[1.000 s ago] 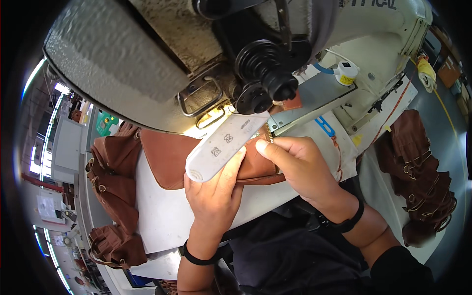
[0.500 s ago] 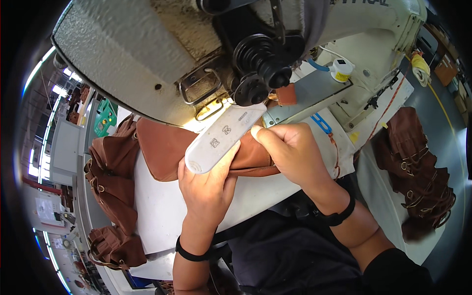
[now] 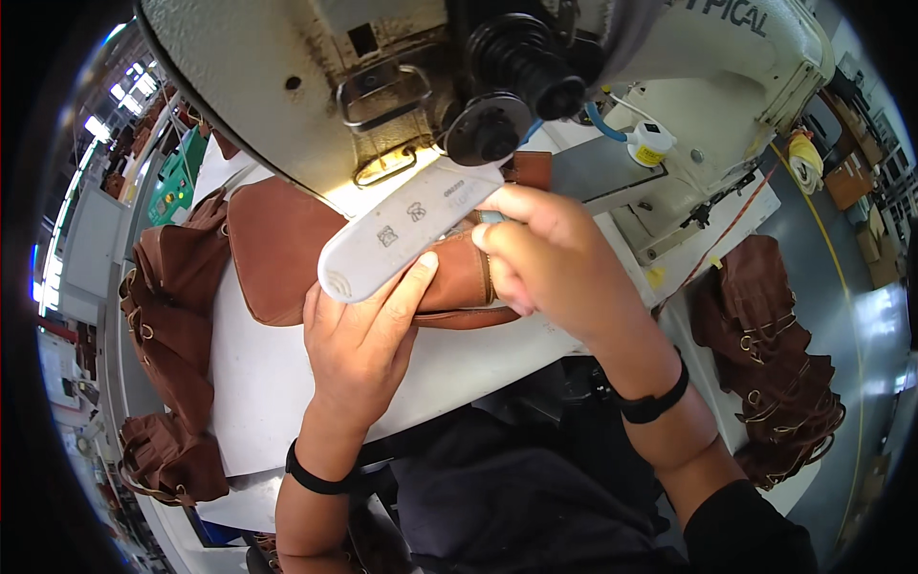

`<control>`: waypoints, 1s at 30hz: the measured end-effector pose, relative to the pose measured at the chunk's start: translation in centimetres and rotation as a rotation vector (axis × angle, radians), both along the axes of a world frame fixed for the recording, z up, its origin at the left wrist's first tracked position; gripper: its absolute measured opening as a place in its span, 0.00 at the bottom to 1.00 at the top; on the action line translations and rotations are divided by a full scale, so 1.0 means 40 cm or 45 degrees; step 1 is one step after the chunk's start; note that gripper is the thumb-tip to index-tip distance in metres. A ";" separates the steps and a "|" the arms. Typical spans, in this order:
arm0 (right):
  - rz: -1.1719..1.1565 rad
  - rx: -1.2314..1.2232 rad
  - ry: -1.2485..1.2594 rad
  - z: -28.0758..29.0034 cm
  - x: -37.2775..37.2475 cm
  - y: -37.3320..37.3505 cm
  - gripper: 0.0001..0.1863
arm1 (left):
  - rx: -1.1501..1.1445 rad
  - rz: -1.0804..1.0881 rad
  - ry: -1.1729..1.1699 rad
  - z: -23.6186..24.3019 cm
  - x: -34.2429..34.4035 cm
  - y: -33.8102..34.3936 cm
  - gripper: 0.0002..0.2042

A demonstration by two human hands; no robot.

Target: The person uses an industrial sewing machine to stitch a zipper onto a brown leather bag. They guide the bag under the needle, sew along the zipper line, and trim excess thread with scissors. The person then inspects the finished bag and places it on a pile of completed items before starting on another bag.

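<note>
A brown leather bag piece point(image 3: 277, 253) lies on the white work surface under the sewing machine head point(image 3: 287, 86). My left hand point(image 3: 354, 349) rests on its near part, fingers stretched out flat over the leather. A long white rounded bar point(image 3: 392, 234) slants across the leather and hides some of those fingertips. Close beside the stitched edge, my right hand point(image 3: 545, 253) is closed, its thumb and bent fingers pinching at the leather. Its curled fingers hide the exact grip. The needle area is covered by the machine's parts and the white bar.
Brown leather bags with metal rings point(image 3: 172, 297) hang along the table's left side, and more bags point(image 3: 755, 354) are heaped at the right. A white cylinder with a blue tube point(image 3: 645, 143) stands by the machine arm. A green panel point(image 3: 177, 182) shows at left.
The view has shifted, so the machine and leather sit higher and further left. My right hand has closed more around the leather's edge. A blue tool on the table is no longer visible.
</note>
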State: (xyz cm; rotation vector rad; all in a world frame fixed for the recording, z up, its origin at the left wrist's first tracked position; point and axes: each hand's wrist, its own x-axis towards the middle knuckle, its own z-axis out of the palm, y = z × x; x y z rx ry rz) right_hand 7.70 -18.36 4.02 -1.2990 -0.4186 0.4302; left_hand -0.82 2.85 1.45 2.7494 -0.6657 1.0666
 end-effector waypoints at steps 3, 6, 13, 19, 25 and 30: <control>0.160 0.468 0.235 -0.001 0.022 -0.006 0.14 | 0.025 -0.004 -0.027 -0.008 -0.004 0.009 0.27; 0.035 0.349 0.075 0.016 0.019 0.001 0.10 | 0.030 0.009 -0.014 -0.014 -0.002 0.015 0.25; -0.645 -0.459 -1.359 -0.113 -0.035 0.027 0.13 | -0.037 0.074 0.004 -0.005 -0.005 -0.014 0.24; -0.729 -0.525 -1.459 -0.117 -0.030 0.039 0.13 | -0.095 0.042 0.077 0.002 -0.005 -0.010 0.25; -0.765 -0.551 -1.441 -0.117 -0.034 0.041 0.13 | -0.102 -0.045 0.102 0.012 0.009 -0.003 0.26; -0.795 -0.539 -1.431 -0.121 -0.034 0.049 0.13 | -0.103 -0.042 0.100 0.006 0.010 0.009 0.27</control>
